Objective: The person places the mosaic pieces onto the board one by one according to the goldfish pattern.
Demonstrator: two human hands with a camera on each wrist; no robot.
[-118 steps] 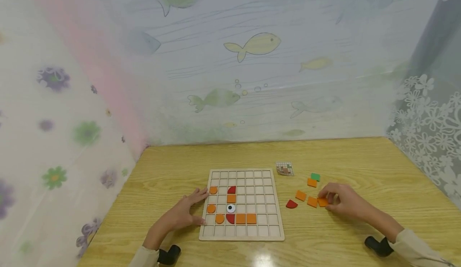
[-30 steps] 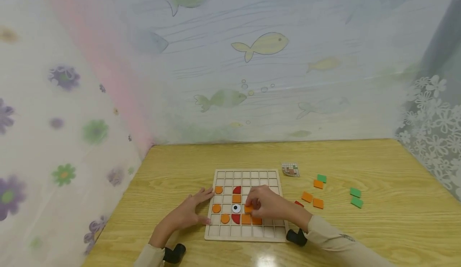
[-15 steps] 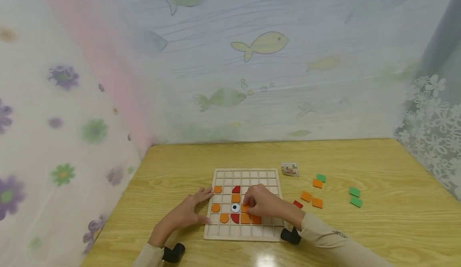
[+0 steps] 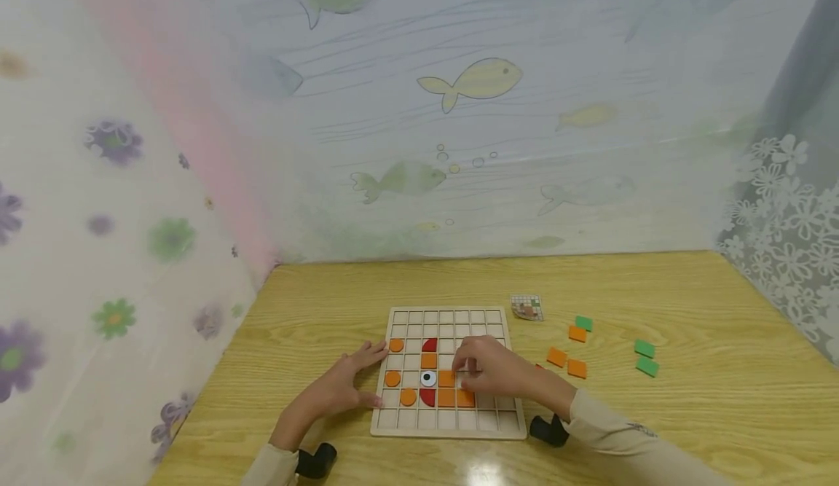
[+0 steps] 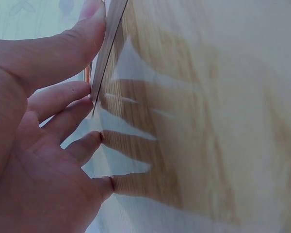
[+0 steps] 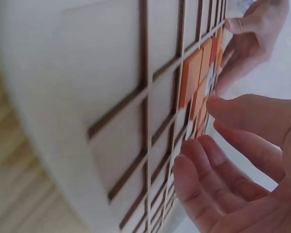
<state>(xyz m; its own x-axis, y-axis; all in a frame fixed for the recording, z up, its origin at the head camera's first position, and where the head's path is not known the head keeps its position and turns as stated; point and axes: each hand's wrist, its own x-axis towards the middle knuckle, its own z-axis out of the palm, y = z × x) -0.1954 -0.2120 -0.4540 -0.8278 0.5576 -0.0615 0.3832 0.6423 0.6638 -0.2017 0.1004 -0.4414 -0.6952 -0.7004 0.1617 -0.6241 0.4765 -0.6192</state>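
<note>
A wooden grid board (image 4: 448,420) lies on the table. My left hand (image 4: 341,384) touches its left edge with fingers and thumb spread; the left wrist view shows its fingertips at the board's side. My right hand (image 4: 496,369) is over the middle of the board, thumb and fingers apart and nothing between them. Just left of its fingertips an orange square tile (image 4: 446,378) lies in the cell beside a round eye piece (image 4: 428,378). Around them are other orange squares, orange discs (image 4: 396,345) and red quarter-round pieces (image 4: 430,345). The right hand covers some cells.
Right of the board lie loose orange squares (image 4: 556,357), green squares (image 4: 645,348) and a red piece mostly hidden by the right arm. A small pattern card (image 4: 527,307) is by the board's top right corner. A wall hanging with fish borders the table (image 4: 314,289).
My right hand brought an orange square from the loose tiles to the cell right of the eye, let it go there and moved slightly right. The left hand stays at the board's edge.
</note>
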